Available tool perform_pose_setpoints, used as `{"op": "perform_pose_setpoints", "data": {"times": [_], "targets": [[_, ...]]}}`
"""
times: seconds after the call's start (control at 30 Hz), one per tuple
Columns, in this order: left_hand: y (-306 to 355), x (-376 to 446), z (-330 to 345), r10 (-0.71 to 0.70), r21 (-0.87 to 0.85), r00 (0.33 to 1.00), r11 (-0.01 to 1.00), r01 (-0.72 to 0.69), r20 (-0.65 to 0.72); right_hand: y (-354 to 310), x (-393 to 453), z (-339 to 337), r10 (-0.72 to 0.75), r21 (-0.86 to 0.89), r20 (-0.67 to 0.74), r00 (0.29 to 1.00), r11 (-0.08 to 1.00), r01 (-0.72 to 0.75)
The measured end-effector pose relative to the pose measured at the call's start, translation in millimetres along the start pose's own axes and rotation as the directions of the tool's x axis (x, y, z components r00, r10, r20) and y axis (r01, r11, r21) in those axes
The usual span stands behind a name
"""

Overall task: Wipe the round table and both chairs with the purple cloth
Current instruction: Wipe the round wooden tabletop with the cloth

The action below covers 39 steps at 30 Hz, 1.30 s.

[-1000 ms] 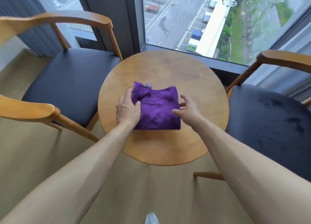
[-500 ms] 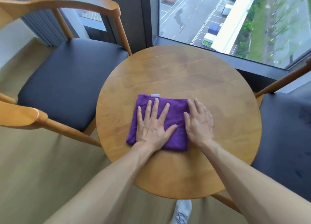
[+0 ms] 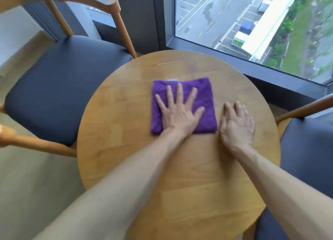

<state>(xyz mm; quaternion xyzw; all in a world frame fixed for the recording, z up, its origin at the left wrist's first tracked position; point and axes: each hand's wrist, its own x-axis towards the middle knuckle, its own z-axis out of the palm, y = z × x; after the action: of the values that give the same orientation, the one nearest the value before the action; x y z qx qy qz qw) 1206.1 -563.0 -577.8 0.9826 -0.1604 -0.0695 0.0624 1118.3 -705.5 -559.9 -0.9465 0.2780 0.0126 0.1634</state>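
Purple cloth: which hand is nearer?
Left. The left hand lies flat on the cloth, fingers spread; the right hand is on the table just beside the cloth's right edge.

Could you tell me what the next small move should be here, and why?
Probably slide the left hand across the round table: it lies flat with spread fingers on the folded purple cloth, while the right hand is beside the cloth over bare wood.

The right hand has slid off the purple cloth onto the table.
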Motion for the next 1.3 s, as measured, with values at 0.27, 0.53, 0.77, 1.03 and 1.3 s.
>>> {"op": "perform_pose_setpoints", "data": {"times": [0.27, 0.53, 0.77, 1.03, 1.3], "targets": [[-95, -22, -14, 0.267, 0.072, 0.963, 0.96, -0.27, 0.045, -19, 5, 9, 0.107, -0.001, -0.056, 0.993, 0.994, -0.107], [-136, 15, -22, -0.228, 0.007, 0.972, 0.973, 0.229, -0.061, -11, 3, 7, 0.092, -0.038, -0.004, 0.996, 0.995, -0.092], [-22, 62, -16, -0.226, -0.04, 0.974, 0.973, 0.226, -0.015, -14, 2, 12, 0.117, -0.051, -0.01, 0.993, 0.992, -0.117], [-57, 44, -18, 0.462, 0.12, 0.883, 0.875, -0.469, 0.081, -10, -2, 12, 0.115, -0.023, -0.025, 0.993, 0.993, -0.116], [-164, 82, -50, 0.366, 0.038, 0.931, 0.93, -0.365, -0.005, -8, -4, 22, 0.108, -0.089, -0.112, 0.988, 0.989, -0.118]]}}
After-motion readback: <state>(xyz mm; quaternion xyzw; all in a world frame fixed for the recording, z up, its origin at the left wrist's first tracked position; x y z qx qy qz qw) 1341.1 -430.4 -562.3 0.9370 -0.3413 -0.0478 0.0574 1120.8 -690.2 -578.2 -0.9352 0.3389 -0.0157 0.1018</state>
